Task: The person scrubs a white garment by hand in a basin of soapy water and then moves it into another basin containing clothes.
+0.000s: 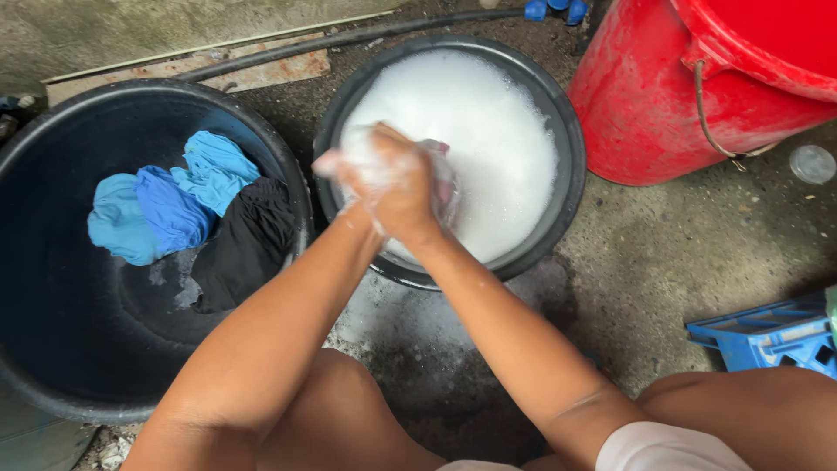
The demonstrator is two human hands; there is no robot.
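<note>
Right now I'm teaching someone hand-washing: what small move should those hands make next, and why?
Probably dip the soapy cloth back into the foamy basin: both hands, left hand and right hand, clasp it just above the suds, and it looks lathered.

Single head-worn view, looking steeply down from above and close in. Near edge filled by own knees and forearms; hands [392, 187] centred over the suds basin [567, 174]. Left, a dark tub [35, 157]; far right, a red bucket [636, 105]; near right, a blue crate [767, 336]. No second view to overlap.
</note>
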